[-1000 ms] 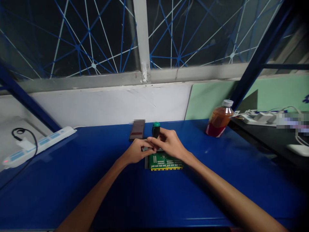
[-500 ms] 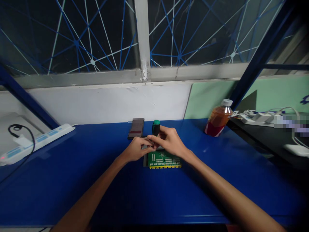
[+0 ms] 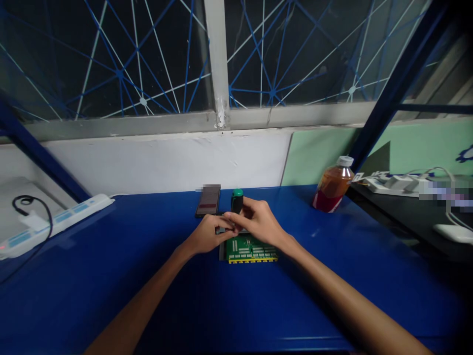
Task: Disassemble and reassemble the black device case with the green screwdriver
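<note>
A green circuit board with a yellow strip along its near edge lies on the blue table. Over its far left part stands a screwdriver with a black and green handle, nearly upright. My right hand is closed, thumb and fingers around the lower part of the screwdriver. Close against it, my left hand has its thumb and fingers pinched together near the screwdriver's lower end. What the left fingers hold, if anything, is hidden, and so is the screwdriver's tip.
A phone lies behind my left hand. To the right stands a bottle of amber drink. A white power strip with a black cable runs along the left side. More plugs and cables sit at the far right.
The whole view has shifted slightly, so things appear a little lower. The screwdriver handle leans slightly more to the left. Both hands keep the same hold.
</note>
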`<state>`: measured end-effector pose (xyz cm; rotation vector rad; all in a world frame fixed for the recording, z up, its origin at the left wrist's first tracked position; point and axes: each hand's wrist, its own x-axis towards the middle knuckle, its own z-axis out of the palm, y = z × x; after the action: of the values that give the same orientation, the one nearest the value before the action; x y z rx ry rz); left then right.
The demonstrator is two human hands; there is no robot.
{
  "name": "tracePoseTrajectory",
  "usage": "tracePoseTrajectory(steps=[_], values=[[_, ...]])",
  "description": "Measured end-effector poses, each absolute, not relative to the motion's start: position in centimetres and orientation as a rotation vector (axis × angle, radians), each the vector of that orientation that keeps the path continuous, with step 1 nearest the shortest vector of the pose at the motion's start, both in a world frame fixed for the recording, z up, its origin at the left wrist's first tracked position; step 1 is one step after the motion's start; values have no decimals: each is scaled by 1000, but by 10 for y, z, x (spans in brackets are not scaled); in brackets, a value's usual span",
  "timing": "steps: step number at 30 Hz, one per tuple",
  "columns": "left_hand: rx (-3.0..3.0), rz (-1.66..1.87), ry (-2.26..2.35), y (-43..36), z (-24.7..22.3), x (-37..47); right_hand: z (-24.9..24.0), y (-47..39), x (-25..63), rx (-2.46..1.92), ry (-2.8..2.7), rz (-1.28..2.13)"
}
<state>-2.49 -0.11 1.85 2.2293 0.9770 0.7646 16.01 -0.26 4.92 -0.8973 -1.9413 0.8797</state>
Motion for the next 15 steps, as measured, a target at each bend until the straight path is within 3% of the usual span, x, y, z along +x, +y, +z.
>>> tracePoseTrajectory(steps=[15], values=[[2298,753,967,-3,21,-27,48,-5,158,-909,-2063,770]])
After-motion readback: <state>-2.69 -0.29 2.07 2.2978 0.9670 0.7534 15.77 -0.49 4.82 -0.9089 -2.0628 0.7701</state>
